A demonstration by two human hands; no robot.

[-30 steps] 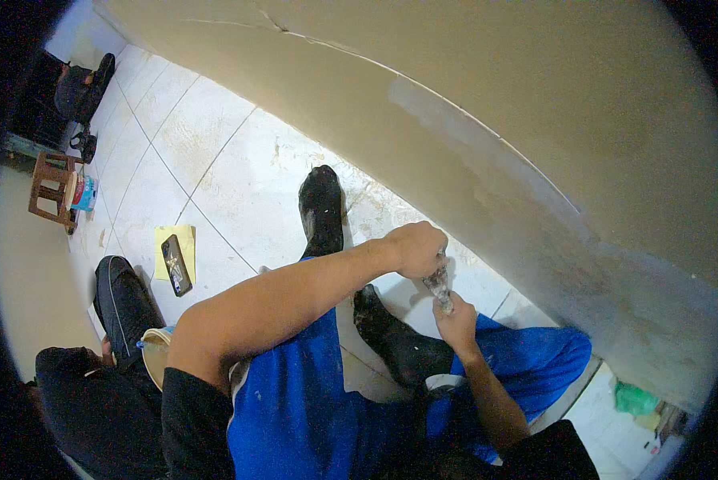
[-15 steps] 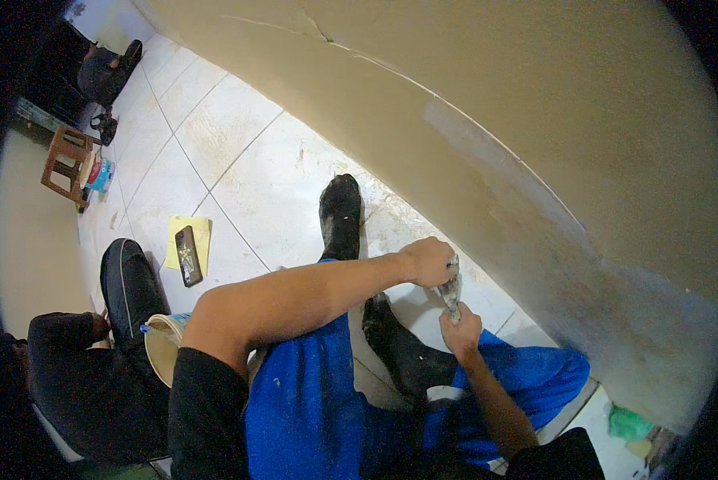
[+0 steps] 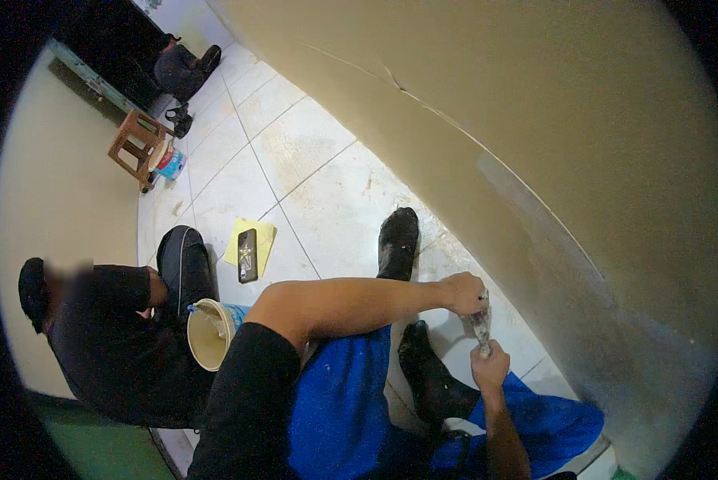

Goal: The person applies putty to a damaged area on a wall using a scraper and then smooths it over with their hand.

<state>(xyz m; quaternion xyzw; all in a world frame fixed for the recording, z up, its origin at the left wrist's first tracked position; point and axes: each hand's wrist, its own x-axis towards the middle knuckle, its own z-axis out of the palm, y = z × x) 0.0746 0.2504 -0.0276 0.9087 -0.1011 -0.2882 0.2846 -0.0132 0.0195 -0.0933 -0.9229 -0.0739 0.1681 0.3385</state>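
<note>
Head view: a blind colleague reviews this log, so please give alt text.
Seated on a tiled floor by a beige wall, a person in blue trousers holds a paint-caked tool between the left hand and right hand. Another person sits beside a bucket.

To my left another person in black clothes sits on the pale tiled floor, just beside a cream plastic bucket. A black phone lies on a yellow sheet of paper further out. Far left stands a small brown wooden stool, a little paint tub beside it. A beige wall runs along my right.
</note>
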